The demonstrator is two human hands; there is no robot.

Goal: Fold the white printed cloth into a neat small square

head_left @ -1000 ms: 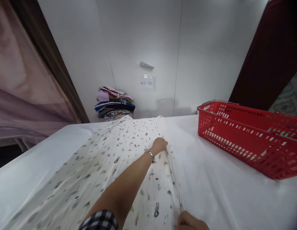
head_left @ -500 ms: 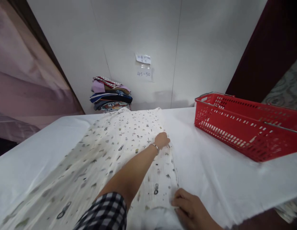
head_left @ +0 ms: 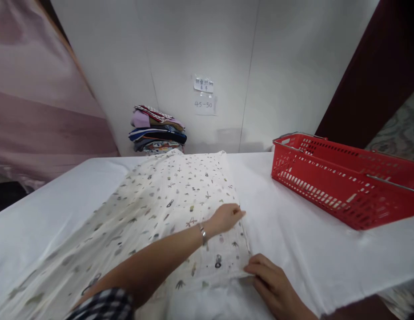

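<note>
Honestly, it's all about that edge. Nearest, the right hand (head_left: 270,280) has its grip pinched on the near right corner of the patterned cloth (head_left: 180,193), which lies spread across the white surface (head_left: 276,222). A bit farther up the same side, the left hand (head_left: 225,218) reaches across with its grip closed at the edge, seemingly on the fabric. I'd put light, even tension between those two holds so the edge runs straight; pull too hard and thin stuff like this would probably skew. Watch the left forearm too, since it crosses low over the print and could drag up wrinkles. The red basket (head_left: 308,173) sits well off to the right; the folded stack (head_left: 158,135) is just beyond the far edge.
</note>
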